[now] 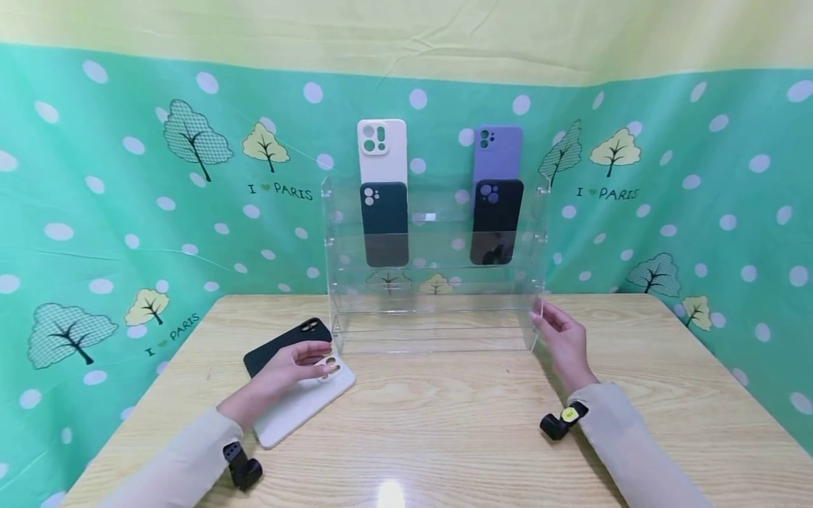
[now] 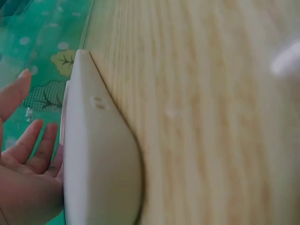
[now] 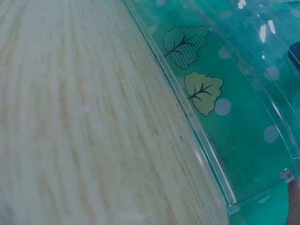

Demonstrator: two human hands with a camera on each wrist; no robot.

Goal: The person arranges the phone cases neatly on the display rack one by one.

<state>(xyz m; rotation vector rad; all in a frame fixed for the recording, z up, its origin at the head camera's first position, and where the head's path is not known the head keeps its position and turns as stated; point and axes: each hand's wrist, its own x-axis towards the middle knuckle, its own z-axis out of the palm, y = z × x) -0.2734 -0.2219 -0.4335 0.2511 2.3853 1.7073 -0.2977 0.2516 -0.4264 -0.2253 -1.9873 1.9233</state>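
A clear acrylic display stand (image 1: pixel 438 310) stands at the back of the table. My right hand (image 1: pixel 567 347) pinches the edge of its right side panel; in the right wrist view only a sliver of this hand (image 3: pixel 294 201) shows. My left hand (image 1: pixel 282 372) hovers over a white phone case (image 1: pixel 295 413), near the stand's left side. The left wrist view shows thumb and fingers spread apart beside the white case (image 2: pixel 105 164), holding nothing. A black phone case (image 1: pixel 276 347) lies just behind the white one, partly hidden by the left hand.
On the stand's upper tiers, a white case (image 1: pixel 390 159) rises behind a dark green case (image 1: pixel 384 204) at left. At right, a purple case (image 1: pixel 504 152) rises behind a black case (image 1: pixel 498 204). A patterned green cloth (image 1: pixel 267 233) hangs behind the wooden table (image 1: pixel 438 423).
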